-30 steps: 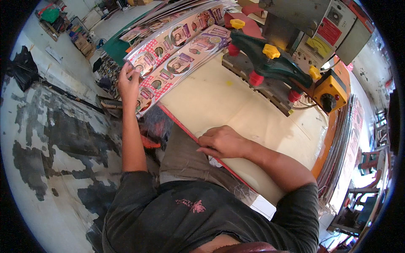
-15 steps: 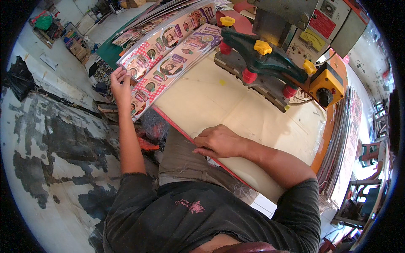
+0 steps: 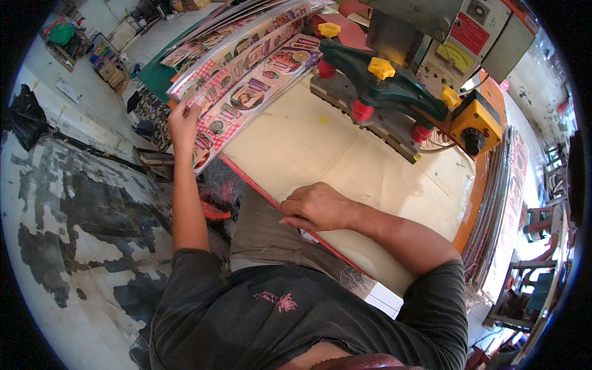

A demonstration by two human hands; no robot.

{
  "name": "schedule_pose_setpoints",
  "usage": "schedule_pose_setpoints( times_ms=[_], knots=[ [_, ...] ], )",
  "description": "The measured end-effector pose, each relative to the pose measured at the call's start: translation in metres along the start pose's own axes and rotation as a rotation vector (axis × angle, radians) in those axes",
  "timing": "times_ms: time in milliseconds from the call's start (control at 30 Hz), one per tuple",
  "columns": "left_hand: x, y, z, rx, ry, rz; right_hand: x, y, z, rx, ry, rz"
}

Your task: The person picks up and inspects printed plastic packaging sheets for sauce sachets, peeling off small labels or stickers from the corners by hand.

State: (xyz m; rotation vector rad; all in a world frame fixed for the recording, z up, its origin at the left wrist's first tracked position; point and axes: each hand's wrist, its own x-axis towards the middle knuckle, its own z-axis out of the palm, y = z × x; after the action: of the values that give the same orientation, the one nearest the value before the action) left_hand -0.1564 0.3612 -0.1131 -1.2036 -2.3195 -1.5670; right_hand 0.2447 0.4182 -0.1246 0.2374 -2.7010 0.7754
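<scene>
My left hand [image 3: 184, 126] has its thumb and fingers closed on the near end of a printed plastic sheet [image 3: 246, 61] with food pictures and pink checks. That sheet is raised and bent along its length. Beneath it, another printed sheet [image 3: 250, 95] of the same kind lies on the left part of the cream-covered worktable [image 3: 370, 169]. Curled at the table's red front edge is my right hand [image 3: 317, 206], its fingers folded down and apart from the sheets. Its fingertips are partly hidden, and no object shows in it.
Over the table stands a press machine with a dark green bracket [image 3: 385, 86], yellow knobs [image 3: 381, 68] and a metal bar below. A yellow control box [image 3: 475, 126] hangs at its right. Stacked sheets [image 3: 502, 203] line the right side; more printed sheets [image 3: 209, 37] lie far left.
My left hand has shifted slightly to the right, and the sheet in it is tipped up more, baring more of the one underneath. The right hand stays at the table edge.
</scene>
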Motion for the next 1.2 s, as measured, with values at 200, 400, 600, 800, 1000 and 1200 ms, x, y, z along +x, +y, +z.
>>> schedule_pose_setpoints(
  times_ms=[200,400,600,800,1000,1200],
  knots=[
    [0.000,-0.015,0.001,-0.035,0.036,0.014,0.001,0.000,0.000,0.005,0.000,-0.004],
    [0.009,-0.023,-0.015,-0.328,0.203,-0.053,0.000,0.002,0.001,0.008,-0.009,0.009],
    [-0.007,-0.012,-0.056,-0.712,0.316,-0.146,0.000,0.001,0.000,-0.003,-0.017,0.010],
    [-0.031,-0.025,-0.099,-0.741,0.453,-0.151,0.001,0.000,-0.002,-0.005,-0.030,0.021],
    [-0.051,-0.047,-0.143,-0.706,0.525,-0.273,0.001,0.001,0.001,0.015,-0.019,0.014],
    [-0.077,-0.090,-0.178,-0.700,0.487,-0.332,0.001,0.002,0.001,0.032,0.000,0.007]
  ],
)
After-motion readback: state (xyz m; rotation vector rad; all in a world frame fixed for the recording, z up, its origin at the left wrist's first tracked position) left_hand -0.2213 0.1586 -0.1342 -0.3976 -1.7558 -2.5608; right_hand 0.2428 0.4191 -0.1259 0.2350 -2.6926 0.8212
